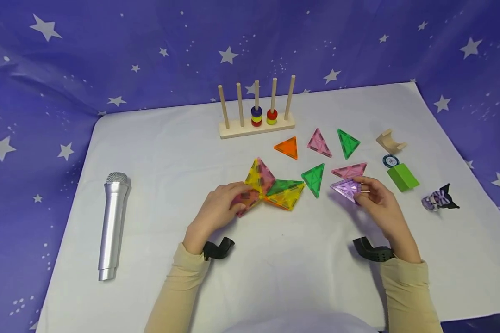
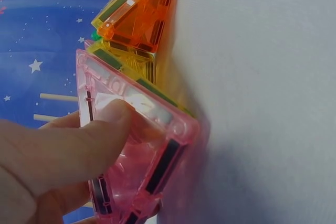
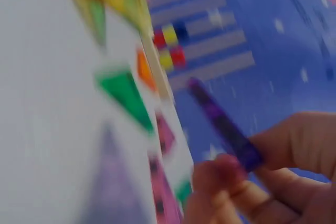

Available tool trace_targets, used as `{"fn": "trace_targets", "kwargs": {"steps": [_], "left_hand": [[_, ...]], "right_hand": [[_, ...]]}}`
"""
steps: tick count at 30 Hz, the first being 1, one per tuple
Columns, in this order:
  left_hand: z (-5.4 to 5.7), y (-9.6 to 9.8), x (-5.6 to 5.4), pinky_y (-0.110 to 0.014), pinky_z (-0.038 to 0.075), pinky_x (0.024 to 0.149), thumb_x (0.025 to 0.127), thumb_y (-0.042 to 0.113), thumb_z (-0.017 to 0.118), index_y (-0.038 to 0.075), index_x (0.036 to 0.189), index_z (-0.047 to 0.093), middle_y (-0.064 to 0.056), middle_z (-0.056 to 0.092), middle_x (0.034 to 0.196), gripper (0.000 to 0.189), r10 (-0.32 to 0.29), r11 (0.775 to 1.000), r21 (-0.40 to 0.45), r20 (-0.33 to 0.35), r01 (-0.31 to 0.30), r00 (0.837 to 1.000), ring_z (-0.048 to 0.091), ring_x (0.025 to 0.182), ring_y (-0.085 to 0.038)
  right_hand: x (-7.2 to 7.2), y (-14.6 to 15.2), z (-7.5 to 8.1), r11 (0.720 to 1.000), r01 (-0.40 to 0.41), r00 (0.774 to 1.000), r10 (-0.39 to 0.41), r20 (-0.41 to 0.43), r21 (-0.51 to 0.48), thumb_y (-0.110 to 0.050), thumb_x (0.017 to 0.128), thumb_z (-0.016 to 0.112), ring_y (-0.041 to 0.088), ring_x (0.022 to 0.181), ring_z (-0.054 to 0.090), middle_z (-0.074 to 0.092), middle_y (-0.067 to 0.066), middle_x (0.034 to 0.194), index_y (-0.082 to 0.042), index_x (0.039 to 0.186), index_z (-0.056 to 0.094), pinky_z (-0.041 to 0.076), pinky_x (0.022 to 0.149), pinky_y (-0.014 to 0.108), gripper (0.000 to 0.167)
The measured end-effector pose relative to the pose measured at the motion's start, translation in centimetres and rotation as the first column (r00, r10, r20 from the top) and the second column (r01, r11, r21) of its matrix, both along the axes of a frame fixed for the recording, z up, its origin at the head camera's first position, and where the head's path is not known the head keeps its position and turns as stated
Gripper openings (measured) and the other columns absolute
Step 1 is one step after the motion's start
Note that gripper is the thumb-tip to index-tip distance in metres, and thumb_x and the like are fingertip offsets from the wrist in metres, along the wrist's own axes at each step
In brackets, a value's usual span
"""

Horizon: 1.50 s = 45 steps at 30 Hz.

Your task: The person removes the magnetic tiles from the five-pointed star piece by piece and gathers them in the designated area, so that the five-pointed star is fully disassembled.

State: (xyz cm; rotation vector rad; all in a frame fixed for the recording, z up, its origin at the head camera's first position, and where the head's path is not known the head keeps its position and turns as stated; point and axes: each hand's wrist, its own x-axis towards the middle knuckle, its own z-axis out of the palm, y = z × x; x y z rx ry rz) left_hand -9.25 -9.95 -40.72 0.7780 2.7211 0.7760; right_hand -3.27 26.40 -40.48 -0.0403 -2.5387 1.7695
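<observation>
My left hand (image 1: pixel 220 208) holds a pink triangular magnetic tile (image 2: pixel 181 128), thumb on its face, at the left end of a tile build (image 1: pixel 287 196). Yellow, pink, green and orange triangles make up this build, which stands on the table. Between thumb and fingers, my right hand (image 1: pixel 381 203) pinches a purple triangular magnetic tile (image 1: pixel 345 188), raised off the table, its tip toward the build. Edge-on and blurred, that same purple tile (image 3: pixel 223 121) shows in the right wrist view. A green triangle tile (image 1: pixel 314 179) and a pink one (image 1: pixel 350 170) lie close by.
Orange (image 1: pixel 288 147), pink (image 1: pixel 319 143) and green (image 1: pixel 348 143) triangles lie farther back, before a wooden peg rack (image 1: pixel 256 127) with beads. A silver microphone (image 1: pixel 113 226) lies left. At right are a wooden arch (image 1: pixel 390 142), poker chip (image 1: pixel 390 161), green block (image 1: pixel 402 177) and small figure (image 1: pixel 439 199).
</observation>
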Motion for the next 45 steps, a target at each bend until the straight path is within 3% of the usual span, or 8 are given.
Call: {"fn": "trace_targets", "kwargs": {"steps": [9,15,24,28,31,35,40,45], "left_hand": [[0.1,-0.1,-0.1,-0.051,0.037,0.086,0.085,0.02,0.064,0.022,0.126,0.053,-0.005,0.047,0.131,0.042,0.001,1.0,-0.019,0.029,-0.001,1.0,0.045,0.115,-0.03],[0.0,-0.1,-0.1,-0.051,0.037,0.086,0.086,0.021,0.063,0.022,0.127,0.052,-0.006,0.047,0.132,0.043,-0.002,1.0,-0.018,0.034,0.003,0.999,0.044,0.116,-0.03],[0.0,-0.6,0.0,-0.05,0.038,0.085,0.084,0.02,0.065,0.022,0.125,0.055,-0.004,0.05,0.129,0.042,-0.003,1.0,0.022,0.017,0.002,1.0,0.047,0.112,-0.029],[0.0,-0.7,-0.1,-0.05,0.037,0.087,0.084,0.02,0.065,0.021,0.125,0.055,-0.005,0.05,0.129,0.043,-0.024,0.998,0.051,0.026,0.023,0.999,0.046,0.113,-0.03],[0.0,-0.9,-0.3,-0.051,0.036,0.089,0.084,0.02,0.065,0.019,0.126,0.055,-0.009,0.048,0.131,0.043,-0.05,0.996,0.076,0.036,0.047,0.998,0.044,0.115,-0.032],[-0.1,-1.4,-0.4,-0.051,0.03,0.096,0.085,0.022,0.064,0.016,0.128,0.052,-0.016,0.038,0.137,0.045,-0.023,0.996,0.087,0.08,0.016,0.997,0.037,0.121,-0.036],[-0.4,-2.3,0.0,-0.049,0.031,0.096,0.084,0.018,0.066,0.016,0.134,0.046,-0.021,0.036,0.134,0.054,0.065,0.984,0.155,0.122,-0.084,0.99,0.037,0.12,-0.035],[-0.7,-2.9,0.7,-0.038,0.041,0.075,0.081,0.01,0.068,0.012,0.131,0.045,-0.018,0.046,0.111,0.055,0.134,0.932,0.312,0.178,-0.185,0.975,0.049,0.09,-0.026]], "right_hand": [[1.3,5.6,-1.4,0.962,0.029,0.982,-0.078,0.173,0.272,-0.01,0.093,0.046,0.003,0.075,0.049,0.044,0.011,0.1,0.003,0.127,0.041,0.045,0.059,0.018,0.037],[1.0,6.4,-1.3,0.917,-0.024,0.985,-0.047,0.168,0.398,-0.011,0.092,0.047,0.005,0.075,0.048,0.049,0.018,0.101,-0.004,0.128,0.043,0.044,0.056,0.021,0.037],[0.1,5.9,-1.1,0.831,-0.059,0.982,-0.052,0.183,0.554,-0.023,0.093,0.05,0.019,0.063,0.042,0.046,0.011,0.076,-0.007,0.128,0.044,0.033,0.048,0.029,0.04],[-0.1,3.9,-0.2,0.852,0.017,0.996,-0.059,0.065,0.523,-0.019,0.092,0.052,0.013,0.058,0.042,0.05,0.009,0.075,-0.008,0.125,0.05,0.035,0.047,0.024,0.035],[-0.8,0.7,0.8,0.898,0.006,0.997,0.031,-0.077,0.441,-0.01,0.089,0.056,0.008,0.064,0.048,0.055,0.008,0.08,-0.007,0.119,0.056,0.04,0.054,0.017,0.03],[-2.2,-4.8,1.6,0.904,-0.224,0.931,0.309,-0.196,0.364,-0.003,0.085,0.062,0.011,0.08,0.054,0.06,0.006,0.091,-0.006,0.113,0.06,0.044,0.072,0.021,0.029],[-3.8,-10.5,1.1,0.779,-0.436,0.796,0.567,-0.211,0.451,-0.016,0.08,0.07,0.024,0.108,0.045,0.053,0.006,0.117,-0.011,0.12,0.057,0.035,0.09,0.046,0.043],[-5.1,-13.1,0.0,0.712,-0.439,0.761,0.619,-0.194,0.548,-0.025,0.077,0.073,0.031,0.122,0.033,0.044,0.011,0.128,-0.017,0.122,0.056,0.019,0.095,0.061,0.049]]}}
